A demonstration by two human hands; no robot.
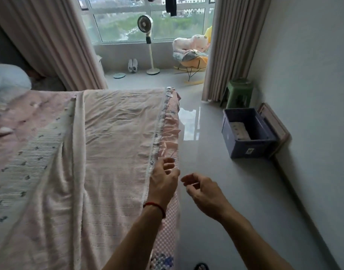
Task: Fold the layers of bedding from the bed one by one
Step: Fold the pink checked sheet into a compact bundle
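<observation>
On the bed (21,117), right half: pink blanket (116,145) folded into a long strip, long axis running from the camera side toward the window (128,22), parallel to the bed's right edge. Its left fold edge overlaps a pale quilt (21,172) with small dark print, which lies at a slant. Strip's right edge has a trimmed hem lying just inside the mattress side, over a pink ruffled sheet (171,131) that hangs down the side.

Left hand (163,182): at the strip's right hem, near end, fingers curled loosely. Cannot tell if it pinches the hem or only hovers at it. Red string on the wrist.

Right hand (204,191): over the floor, just beside the left, off the bed, fingers loosely curled, nothing in them.

Elsewhere: blue storage bin (247,133) by the right wall, green stool (239,92) beyond it, standing fan (147,41) and rocking chair (190,61) by the window, curtains (225,47) on both sides.
</observation>
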